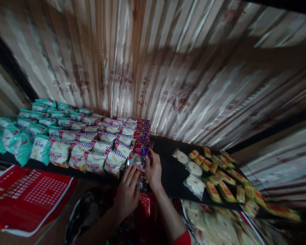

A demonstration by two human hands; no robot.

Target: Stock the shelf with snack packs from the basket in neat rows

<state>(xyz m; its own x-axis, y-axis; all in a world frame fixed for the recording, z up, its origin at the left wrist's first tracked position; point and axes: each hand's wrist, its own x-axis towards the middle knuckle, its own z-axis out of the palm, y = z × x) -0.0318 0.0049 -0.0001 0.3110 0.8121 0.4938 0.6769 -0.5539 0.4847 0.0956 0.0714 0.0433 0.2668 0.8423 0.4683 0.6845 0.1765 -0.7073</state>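
Note:
A dark red snack packet (140, 148) with a see-through lower part lies at the front of the black shelf. My right hand (153, 169) holds its right side, the thumb and fingers bent around that edge. The fingers of my left hand (129, 190) are closed on its lower left part. Behind it stand several matching red packets (142, 126) in a line going back. White snack bags (94, 162) with red lettering stand in rows just left of my hands. Another shiny packet is partly hidden under my fingers.
Green snack bags (40, 149) fill the shelf's left end. Round white items in clear wrap (194, 185) and yellow packs (225, 191) lie on the right. A red basket (33, 197) is at lower left. Pale curtain-like sheeting (153, 68) hangs behind the black shelf (165, 160).

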